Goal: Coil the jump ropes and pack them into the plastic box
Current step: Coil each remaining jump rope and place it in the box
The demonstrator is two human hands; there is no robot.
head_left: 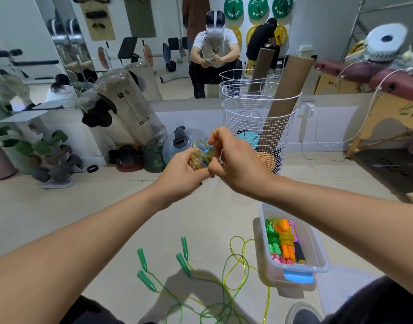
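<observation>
Yellow-green coiled rope [200, 156] sits bunched in your left hand [185, 173], fingers curled round it; your right hand [235, 160] pinches its strand above.

pale floor [107, 218], loose green-handled jump ropes [200, 284] beside clear plastic box [317, 251], wire basket [259, 127] near wall

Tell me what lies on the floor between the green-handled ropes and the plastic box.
Head view: a loose yellow-green rope loop lies there on the floor, between the green handles and the plastic box, close beside the box's near wall.
</observation>
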